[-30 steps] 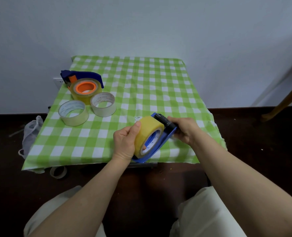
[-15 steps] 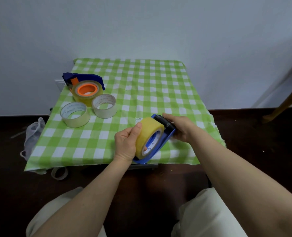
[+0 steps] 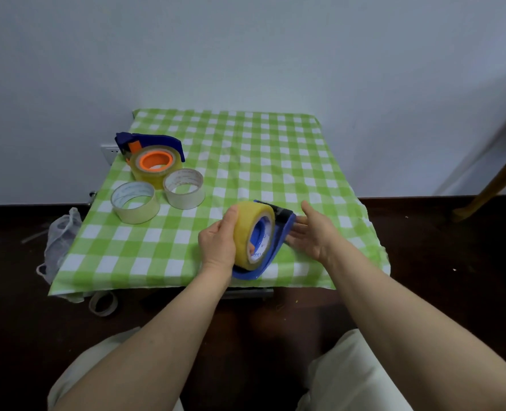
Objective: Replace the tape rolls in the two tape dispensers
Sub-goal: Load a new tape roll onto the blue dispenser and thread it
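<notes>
On checked cloth (image 3: 246, 149), left hand (image 3: 217, 244) gripping yellow roll (image 3: 250, 229), core print unreadable

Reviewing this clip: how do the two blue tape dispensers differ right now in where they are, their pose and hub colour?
The near dispenser is held on edge at the table's front, the left hand gripping its yellow roll and the right hand open beside it; the far dispenser lies flat at the back left, untouched. The far one's hub is orange, the near one's blue. Both are blue and carry a yellowish roll.
</notes>
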The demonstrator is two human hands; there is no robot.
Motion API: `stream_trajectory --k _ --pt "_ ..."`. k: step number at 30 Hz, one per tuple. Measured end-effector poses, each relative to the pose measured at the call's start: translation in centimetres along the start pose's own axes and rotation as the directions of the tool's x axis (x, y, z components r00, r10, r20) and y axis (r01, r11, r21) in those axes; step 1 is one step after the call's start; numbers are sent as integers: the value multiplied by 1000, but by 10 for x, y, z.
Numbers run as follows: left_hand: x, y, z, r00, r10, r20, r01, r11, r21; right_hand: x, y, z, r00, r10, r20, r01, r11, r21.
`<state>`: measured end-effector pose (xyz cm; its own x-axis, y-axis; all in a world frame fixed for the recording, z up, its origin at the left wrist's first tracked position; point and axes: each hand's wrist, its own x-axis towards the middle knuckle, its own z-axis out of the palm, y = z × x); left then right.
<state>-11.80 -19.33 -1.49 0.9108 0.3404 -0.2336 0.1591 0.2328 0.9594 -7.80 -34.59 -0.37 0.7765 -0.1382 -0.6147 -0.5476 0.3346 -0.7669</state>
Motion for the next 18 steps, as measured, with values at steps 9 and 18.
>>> stream_trajectory --k 9,18 --pt "7 43 22 974 -227 11 226 959 -172 -65 0 13 857 -358 370 508 707 -492" --pt "13 70 24 978 -203 56 210 918 -337 -65 -9 41 834 -462 302 550 645 -531"
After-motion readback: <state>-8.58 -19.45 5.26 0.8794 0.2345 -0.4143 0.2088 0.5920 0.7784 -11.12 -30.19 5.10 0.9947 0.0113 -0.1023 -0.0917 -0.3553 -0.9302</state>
